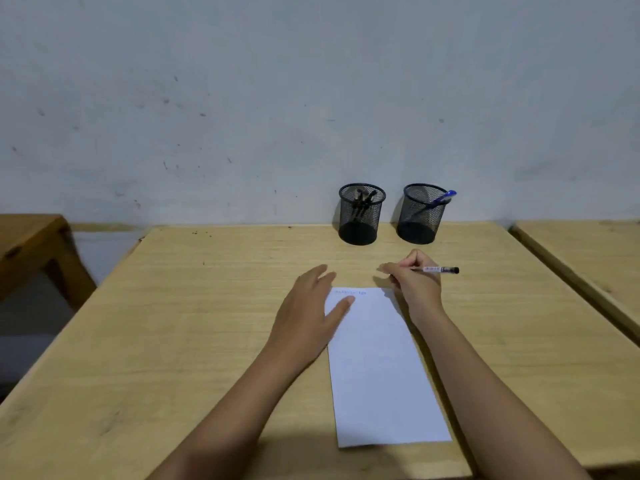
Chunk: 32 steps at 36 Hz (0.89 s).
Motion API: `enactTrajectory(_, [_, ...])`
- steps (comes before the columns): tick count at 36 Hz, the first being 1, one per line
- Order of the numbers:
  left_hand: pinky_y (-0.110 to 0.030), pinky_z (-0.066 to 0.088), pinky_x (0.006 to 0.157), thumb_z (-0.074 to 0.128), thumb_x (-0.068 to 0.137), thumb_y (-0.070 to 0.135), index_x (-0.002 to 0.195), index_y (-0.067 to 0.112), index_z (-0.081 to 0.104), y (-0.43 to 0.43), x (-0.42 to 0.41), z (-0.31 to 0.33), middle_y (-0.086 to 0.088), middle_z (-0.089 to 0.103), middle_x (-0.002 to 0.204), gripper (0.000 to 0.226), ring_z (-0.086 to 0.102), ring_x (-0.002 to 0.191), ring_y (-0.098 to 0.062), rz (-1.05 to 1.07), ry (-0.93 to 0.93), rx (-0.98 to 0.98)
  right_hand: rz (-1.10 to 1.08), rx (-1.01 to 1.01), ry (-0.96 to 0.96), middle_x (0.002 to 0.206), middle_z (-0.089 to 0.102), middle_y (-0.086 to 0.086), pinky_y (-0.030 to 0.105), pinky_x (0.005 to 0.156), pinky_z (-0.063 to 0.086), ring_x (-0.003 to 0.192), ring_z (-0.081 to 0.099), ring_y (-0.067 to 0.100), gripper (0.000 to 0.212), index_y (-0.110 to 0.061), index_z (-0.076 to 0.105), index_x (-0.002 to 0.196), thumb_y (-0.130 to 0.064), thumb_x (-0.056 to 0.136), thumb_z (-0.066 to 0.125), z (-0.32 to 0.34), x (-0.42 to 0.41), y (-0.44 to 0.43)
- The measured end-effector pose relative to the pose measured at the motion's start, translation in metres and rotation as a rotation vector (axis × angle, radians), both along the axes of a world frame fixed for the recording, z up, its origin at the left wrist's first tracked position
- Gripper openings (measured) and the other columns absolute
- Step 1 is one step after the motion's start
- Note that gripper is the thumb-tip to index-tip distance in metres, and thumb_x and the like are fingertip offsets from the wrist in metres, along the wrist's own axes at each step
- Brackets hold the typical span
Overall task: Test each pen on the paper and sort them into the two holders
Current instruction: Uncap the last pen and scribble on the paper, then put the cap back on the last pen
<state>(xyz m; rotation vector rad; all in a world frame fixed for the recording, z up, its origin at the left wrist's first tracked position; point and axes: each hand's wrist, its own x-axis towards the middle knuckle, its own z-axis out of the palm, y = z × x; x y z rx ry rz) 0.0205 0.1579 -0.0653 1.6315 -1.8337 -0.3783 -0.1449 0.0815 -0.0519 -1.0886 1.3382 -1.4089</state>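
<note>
A narrow white sheet of paper [381,368] lies lengthwise on the pale wooden tabletop [194,327], its far end near both hands. A short line of faint blue scribbles [350,292] runs along that far end.

The left hand [311,313] lies flat and open, palm down, with its fingers spread; the thumb rests on the paper's upper left corner and the rest of the hand on the wood beside it. It has hold of nothing.

The right hand [412,278] is closed in a writing grip around a clear-barrelled pen with a black end [441,270]. The pen lies nearly level, its black end pointing right, away from the hand. The writing tip is hidden behind the fingers, so whether it touches the sheet cannot be told. The hand sits at the paper's upper right corner.

Two black wire-mesh holders stand side by side at the far edge of the tabletop, against the grey-white wall [242,98]. The left holder [360,214] has dark pens [362,202] standing in it. The right holder [420,214] has one blue pen [441,199] leaning against its right rim, the cap sticking out above.
</note>
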Motion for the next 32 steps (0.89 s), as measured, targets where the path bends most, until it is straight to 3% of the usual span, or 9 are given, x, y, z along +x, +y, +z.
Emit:
enactTrajectory(2, [-0.026,0.034,0.100,0.044,0.096,0.038,0.137,0.015,0.043,-0.011,0.010,0.003,0.003,0.037,0.147,0.047,0.030,0.135,-0.011,0.086,-0.024,-0.047,0.052,0.026,-0.037,0.068,0.061,0.005,0.016,0.054,0.051,0.059,0.058,0.012,0.024,-0.011,0.054,0.065,-0.001,0.072,0.075,0.007,-0.004,0.000])
enactTrajectory(6, [-0.035,0.044,0.095,0.043,0.097,0.029,0.133,0.010,0.048,-0.030,0.023,0.000,-0.002,0.046,0.137,0.041,0.040,0.127,-0.019,0.137,-0.055,0.072,0.107,0.022,-0.187,0.092,0.068,0.013,0.018,0.068,0.056,0.077,0.065,0.016,0.006,-0.004,0.066,0.075,0.000,0.078,0.069,0.020,-0.010,0.002])
enactTrajectory(11, [-0.033,0.046,0.085,0.052,0.094,0.025,0.108,0.011,0.069,-0.041,0.028,-0.004,-0.001,0.060,0.116,0.026,0.049,0.112,-0.019,0.139,-0.059,0.059,0.162,-0.025,-0.283,0.084,0.067,0.013,0.017,0.073,0.056,0.077,0.066,0.017,0.009,0.002,0.062,0.086,0.004,0.079,0.066,0.033,-0.016,0.017])
enactTrajectory(16, [-0.030,0.050,0.079,0.067,0.083,0.015,0.093,0.008,0.072,-0.036,0.025,0.003,-0.003,0.068,0.093,0.013,0.062,0.089,-0.018,0.171,0.161,0.030,0.200,-0.011,-0.304,0.081,0.066,0.015,0.015,0.066,0.056,0.066,0.068,0.013,0.012,-0.003,0.059,0.080,0.005,0.077,0.068,0.040,-0.025,0.035])
enactTrajectory(19, [-0.029,0.053,0.072,0.073,0.075,0.004,0.079,0.010,0.071,-0.024,0.017,0.014,-0.004,0.069,0.079,0.008,0.064,0.075,-0.017,0.175,0.505,0.031,0.223,-0.009,-0.281,0.079,0.066,0.015,0.015,0.062,0.056,0.065,0.067,0.014,0.013,-0.004,0.059,0.078,0.003,0.075,0.070,0.040,-0.028,0.046])
enactTrajectory(23, [-0.025,0.052,0.063,0.075,0.073,0.003,0.078,0.013,0.072,-0.004,0.001,0.031,-0.001,0.068,0.078,0.012,0.062,0.071,-0.015,0.098,0.877,0.112,0.226,-0.034,-0.267,0.082,0.065,0.016,0.014,0.062,0.054,0.067,0.065,0.014,0.010,-0.004,0.061,0.076,0.001,0.076,0.070,0.043,-0.027,0.059])
enactTrajectory(28, [-0.011,0.050,0.071,0.075,0.075,0.006,0.087,0.016,0.073,0.019,-0.009,0.061,0.005,0.073,0.086,0.015,0.068,0.081,-0.004,-0.125,0.856,0.055,0.247,-0.099,-0.269,0.087,0.064,0.018,0.014,0.065,0.054,0.067,0.064,0.013,0.011,-0.006,0.059,0.074,-0.002,0.079,0.067,0.055,-0.026,0.076])
enactTrajectory(32, [-0.008,0.047,0.069,0.074,0.076,0.007,0.091,0.014,0.073,0.032,-0.012,0.073,0.009,0.073,0.086,0.016,0.067,0.081,0.001,-0.178,0.900,0.034,0.279,-0.150,-0.301,0.085,0.063,0.018,0.013,0.062,0.052,0.061,0.064,0.007,0.013,-0.007,0.057,0.073,0.000,0.080,0.065,0.068,-0.027,0.089])
